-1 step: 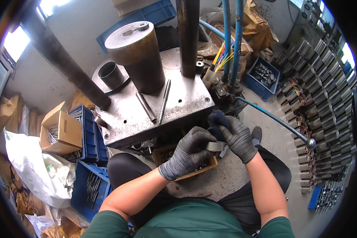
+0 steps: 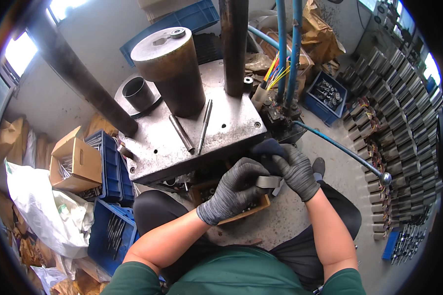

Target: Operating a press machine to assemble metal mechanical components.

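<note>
Grey knit gloves cover both hands, which meet in front of the press table's near edge. My left hand (image 2: pixel 234 189) is closed around a short grey metal ring (image 2: pixel 268 182), whose outer side faces me. At the ring's far side, my right hand (image 2: pixel 297 172) grips a dark blue cloth (image 2: pixel 268 147) that bunches over its fingers. Whether the cloth reaches inside the ring is hidden. On the metal press table (image 2: pixel 192 132) lie a thick rod (image 2: pixel 181 133) and a thinner stepped shaft (image 2: pixel 205 127). A wooden box (image 2: pixel 241 212) of small parts sits beneath my hands.
A large steel cylinder (image 2: pixel 174 81) with a bearing (image 2: pixel 177 32) on top stands on the table, between two columns (image 2: pixel 234 54). A blue lever with a ball end (image 2: pixel 385 178) juts out right. Blue crates (image 2: pixel 110 167) stand left; metal cylinders (image 2: pixel 403 132) are stacked right.
The dark blue cloth in my right hand has moved slightly left and changed its folds. The ring and my left hand look almost unmoved.
</note>
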`<state>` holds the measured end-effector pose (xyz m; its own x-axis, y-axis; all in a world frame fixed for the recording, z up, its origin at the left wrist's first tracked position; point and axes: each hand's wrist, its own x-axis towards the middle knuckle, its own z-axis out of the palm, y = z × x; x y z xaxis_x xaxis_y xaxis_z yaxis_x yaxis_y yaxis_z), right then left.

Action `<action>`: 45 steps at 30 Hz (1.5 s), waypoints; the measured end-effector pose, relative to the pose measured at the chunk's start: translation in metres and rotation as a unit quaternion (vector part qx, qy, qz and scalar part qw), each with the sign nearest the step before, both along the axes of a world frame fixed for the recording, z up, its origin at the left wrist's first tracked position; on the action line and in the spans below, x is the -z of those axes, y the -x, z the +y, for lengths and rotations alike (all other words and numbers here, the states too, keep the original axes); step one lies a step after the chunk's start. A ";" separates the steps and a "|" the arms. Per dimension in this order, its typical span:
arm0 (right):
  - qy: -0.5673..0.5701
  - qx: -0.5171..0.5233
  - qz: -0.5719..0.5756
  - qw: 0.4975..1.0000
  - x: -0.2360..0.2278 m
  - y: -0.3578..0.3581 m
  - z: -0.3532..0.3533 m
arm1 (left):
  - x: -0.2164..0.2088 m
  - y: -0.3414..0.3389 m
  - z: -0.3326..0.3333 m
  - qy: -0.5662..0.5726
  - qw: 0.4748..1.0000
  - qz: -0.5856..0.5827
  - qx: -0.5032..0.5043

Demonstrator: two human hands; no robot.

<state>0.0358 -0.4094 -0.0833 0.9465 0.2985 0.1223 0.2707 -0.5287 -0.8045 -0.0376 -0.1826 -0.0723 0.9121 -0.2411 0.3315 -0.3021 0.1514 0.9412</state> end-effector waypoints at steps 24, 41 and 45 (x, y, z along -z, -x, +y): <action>-0.419 -0.057 0.174 0.889 -0.038 0.027 0.029 | 0.015 -0.005 -0.009 0.016 0.975 0.216 -0.052; -0.308 0.003 0.096 0.946 -0.003 -0.007 -0.011 | 0.003 -0.003 0.004 0.121 0.982 0.134 -0.058; -0.081 0.145 -0.237 0.957 -0.002 -0.031 -0.024 | 0.006 -0.011 0.013 0.092 0.981 0.146 -0.092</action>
